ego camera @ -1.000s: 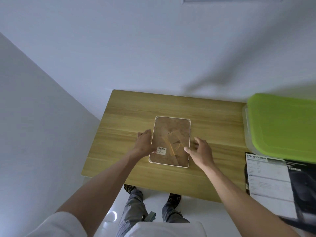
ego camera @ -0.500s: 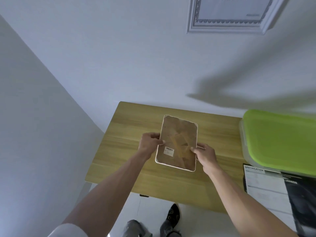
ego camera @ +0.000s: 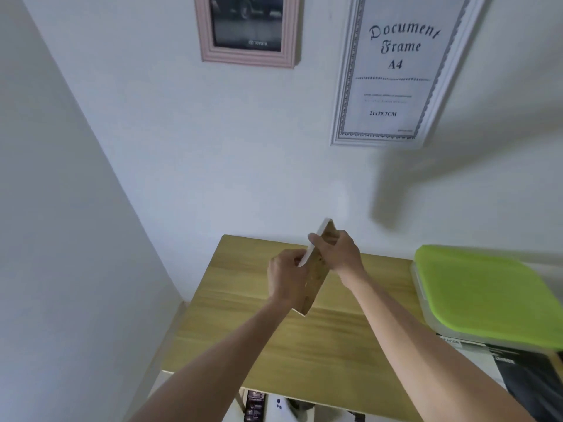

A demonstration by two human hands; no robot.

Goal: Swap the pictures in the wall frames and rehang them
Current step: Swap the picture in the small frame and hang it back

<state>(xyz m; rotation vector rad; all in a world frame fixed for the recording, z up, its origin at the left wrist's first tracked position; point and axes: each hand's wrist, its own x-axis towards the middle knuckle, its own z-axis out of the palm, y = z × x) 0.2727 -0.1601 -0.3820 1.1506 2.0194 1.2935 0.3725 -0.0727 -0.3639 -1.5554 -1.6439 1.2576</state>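
Observation:
I hold a small white-edged picture frame [ego camera: 316,278] with a brown backing above the wooden table [ego camera: 274,345]. The frame is tilted nearly edge-on to me, its backing turned right. My left hand [ego camera: 288,280] grips its left side and my right hand [ego camera: 338,249] grips its upper right part. On the wall above hang a pink frame [ego camera: 246,32] with a dark car picture and a larger white frame [ego camera: 393,71] holding a sheet that reads "Document Frame A4".
A plastic box with a lime-green lid [ego camera: 487,293] sits at the table's right end. A printed specification sheet and dark packaging [ego camera: 518,370] lie in front of it. A side wall [ego camera: 61,239] closes in on the left.
The frame has come up off the table and turned from flat, backing up, to nearly edge-on. My view has tipped upward, bringing both wall frames into sight.

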